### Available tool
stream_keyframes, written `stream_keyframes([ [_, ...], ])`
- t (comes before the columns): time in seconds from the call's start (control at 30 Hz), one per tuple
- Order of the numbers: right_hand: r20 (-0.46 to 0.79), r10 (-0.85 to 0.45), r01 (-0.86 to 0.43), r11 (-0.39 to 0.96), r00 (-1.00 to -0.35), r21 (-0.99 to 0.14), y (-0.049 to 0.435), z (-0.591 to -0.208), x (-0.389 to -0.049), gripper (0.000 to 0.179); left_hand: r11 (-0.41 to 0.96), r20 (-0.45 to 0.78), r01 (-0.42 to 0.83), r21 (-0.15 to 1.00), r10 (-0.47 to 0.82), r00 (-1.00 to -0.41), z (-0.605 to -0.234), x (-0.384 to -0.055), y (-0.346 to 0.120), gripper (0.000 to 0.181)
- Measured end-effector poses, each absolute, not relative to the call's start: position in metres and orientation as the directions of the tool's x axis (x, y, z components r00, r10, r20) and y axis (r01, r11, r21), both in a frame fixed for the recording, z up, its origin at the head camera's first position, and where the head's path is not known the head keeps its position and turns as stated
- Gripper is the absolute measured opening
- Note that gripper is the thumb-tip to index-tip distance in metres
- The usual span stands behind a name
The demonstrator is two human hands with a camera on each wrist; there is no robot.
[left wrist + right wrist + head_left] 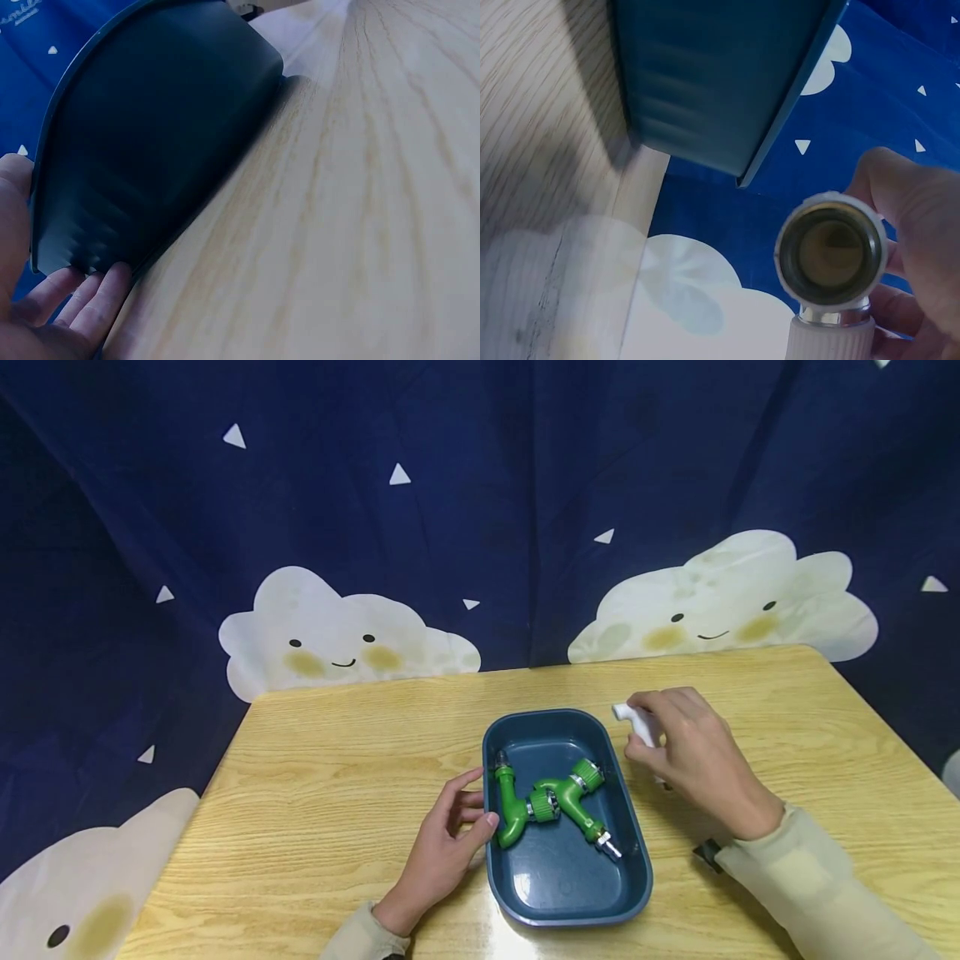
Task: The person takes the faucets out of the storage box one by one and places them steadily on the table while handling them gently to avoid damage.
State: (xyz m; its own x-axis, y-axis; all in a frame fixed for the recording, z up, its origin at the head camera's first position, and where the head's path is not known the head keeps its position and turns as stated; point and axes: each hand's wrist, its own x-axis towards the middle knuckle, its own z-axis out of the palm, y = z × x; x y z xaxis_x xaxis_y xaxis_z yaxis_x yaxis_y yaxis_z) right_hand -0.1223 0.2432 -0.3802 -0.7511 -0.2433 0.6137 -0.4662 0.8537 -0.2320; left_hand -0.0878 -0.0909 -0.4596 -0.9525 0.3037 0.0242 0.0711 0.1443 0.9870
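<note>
My right hand [692, 752] holds a white tap [641, 723] between thumb and fingers, just beyond the right rim of a dark blue plastic tub [567, 893]. The right wrist view looks into the tap's round metal-lined opening, with its ribbed white handle [829, 341] below. At the tub's left side my left hand [447, 833] grips the wall, thumb over the rim and fingers [103, 304] against the outside. Inside the tub lie two green taps: one with its spout bent at the left [512, 814], the other slanting across the middle [576, 806].
The tub stands on a light wood-grain table [337, 768]. Behind the table hangs a dark blue curtain [525, 510] printed with white clouds and triangles. The table's far edge lies a short way behind the tub.
</note>
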Motion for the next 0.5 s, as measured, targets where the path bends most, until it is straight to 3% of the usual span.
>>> stream_keyframes([
  [0.5,0.576,-0.224,-0.429,0.869,-0.786,-0.246,0.2456,-0.3858,-0.1269,0.039,0.152,0.013,0.060,0.987,0.295,-0.955,-0.4599,-0.0882,-0.0905,0.060],
])
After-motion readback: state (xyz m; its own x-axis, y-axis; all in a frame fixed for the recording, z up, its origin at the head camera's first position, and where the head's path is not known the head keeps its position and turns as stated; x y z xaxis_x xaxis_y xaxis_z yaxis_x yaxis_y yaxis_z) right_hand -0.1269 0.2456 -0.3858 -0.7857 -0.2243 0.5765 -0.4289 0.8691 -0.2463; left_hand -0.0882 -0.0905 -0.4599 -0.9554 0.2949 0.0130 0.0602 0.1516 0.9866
